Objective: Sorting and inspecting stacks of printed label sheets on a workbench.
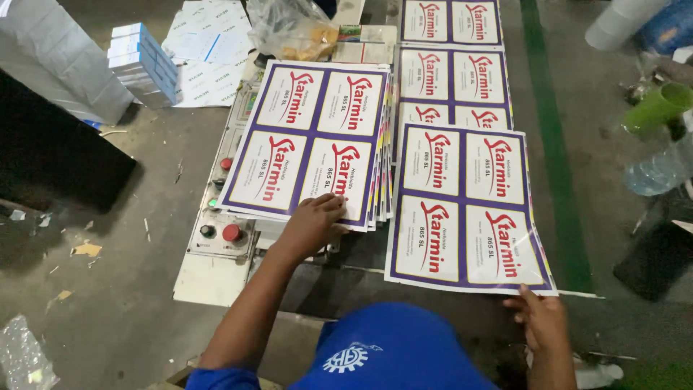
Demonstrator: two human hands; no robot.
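Sheets of printed labels lie before you: your left hand point(312, 225) rests flat, fingers spread, on the near edge of the stack of label sheets point(312, 144), while your right hand point(543, 320) pinches the near corner of a single label sheet point(463, 209) beside it. Thin, floppy and probably slick, it likely handles best held at its edges.
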